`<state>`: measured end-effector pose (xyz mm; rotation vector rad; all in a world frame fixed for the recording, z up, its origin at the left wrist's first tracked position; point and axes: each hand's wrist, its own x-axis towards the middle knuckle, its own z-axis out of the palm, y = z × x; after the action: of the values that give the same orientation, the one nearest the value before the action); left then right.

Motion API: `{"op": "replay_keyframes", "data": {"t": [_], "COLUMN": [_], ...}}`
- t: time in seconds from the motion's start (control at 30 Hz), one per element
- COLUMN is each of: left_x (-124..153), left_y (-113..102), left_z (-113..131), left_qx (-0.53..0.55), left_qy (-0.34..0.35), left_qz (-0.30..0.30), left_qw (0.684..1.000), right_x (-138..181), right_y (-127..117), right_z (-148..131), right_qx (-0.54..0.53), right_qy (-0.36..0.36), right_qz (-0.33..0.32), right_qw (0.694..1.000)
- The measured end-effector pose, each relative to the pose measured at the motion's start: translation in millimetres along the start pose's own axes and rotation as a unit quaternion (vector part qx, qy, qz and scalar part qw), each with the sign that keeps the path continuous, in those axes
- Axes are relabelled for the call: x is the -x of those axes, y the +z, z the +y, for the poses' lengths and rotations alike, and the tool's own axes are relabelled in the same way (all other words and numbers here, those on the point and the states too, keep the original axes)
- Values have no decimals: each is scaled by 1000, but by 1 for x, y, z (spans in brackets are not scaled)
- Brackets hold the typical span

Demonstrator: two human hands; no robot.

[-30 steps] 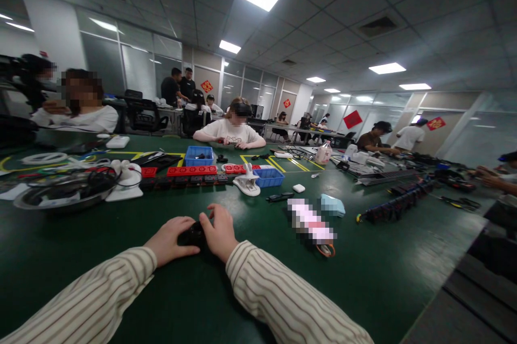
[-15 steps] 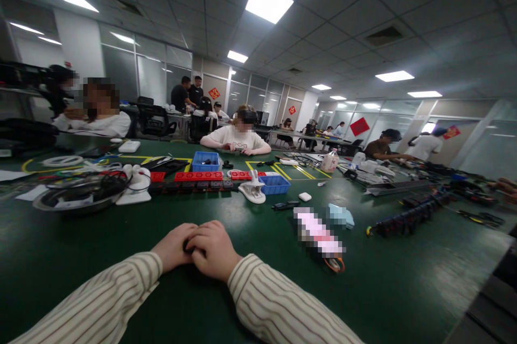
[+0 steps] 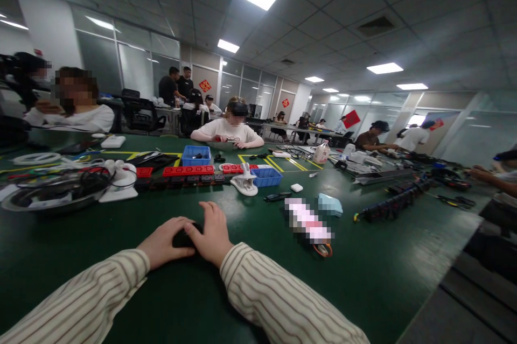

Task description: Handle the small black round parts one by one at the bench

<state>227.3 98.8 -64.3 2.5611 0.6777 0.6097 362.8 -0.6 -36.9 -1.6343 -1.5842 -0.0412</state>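
On the green table (image 3: 323, 295), near the wearer's side, a small black object (image 3: 182, 238) sits between the person's two hands, partly covered by them; its exact kind cannot be made out. The left hand (image 3: 166, 241) is curled about it from the left, fingers over the far side and thumb along the near side, so that it is gripped; the right hand (image 3: 214, 233) meets it from the right, thumb laid across its top near the left fingertips, the other fingers open and stretched forward; both wrists come out of striped sleeves.

Beyond the hands stand a white clip (image 3: 244, 187) and, just beside it, a blue basket (image 3: 267, 180); to their left runs a row of red blocks (image 3: 188, 170), with a blue tray (image 3: 196, 161) behind it; farther left is a metal bowl (image 3: 18, 207) with cables about it. To the right of the hands, and apart from them, lie a pink item (image 3: 309, 220), blurred out, with an orange loop (image 3: 330, 250) at its near end; a pale blue packet (image 3: 330, 204) beside it; a little white case (image 3: 296, 188); across the table a person in a white shirt (image 3: 228, 131) sits with both forearms at the edge.
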Motion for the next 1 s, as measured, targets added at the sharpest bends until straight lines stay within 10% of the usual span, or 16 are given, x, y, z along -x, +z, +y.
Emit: {"op": "replay_keyframes", "data": {"t": [0.2, 0.67, 1.0], "left_x": [1, 0, 0], "left_y": [0, 2, 0], "left_z": [3, -3, 2], "left_qx": [-4, -7, 4], "left_qy": [-4, 6, 7], "left_qz": [13, 2, -3], "left_qw": [1000, 1000, 1000], "right_x": [-3, 1, 3], "right_y": [4, -7, -11], "right_z": [5, -7, -8], "right_qx": [40, 85, 11], "right_qy": [11, -240, -116], "right_qz": [-47, -111, -37], "right_qw": [998, 961, 992]}}
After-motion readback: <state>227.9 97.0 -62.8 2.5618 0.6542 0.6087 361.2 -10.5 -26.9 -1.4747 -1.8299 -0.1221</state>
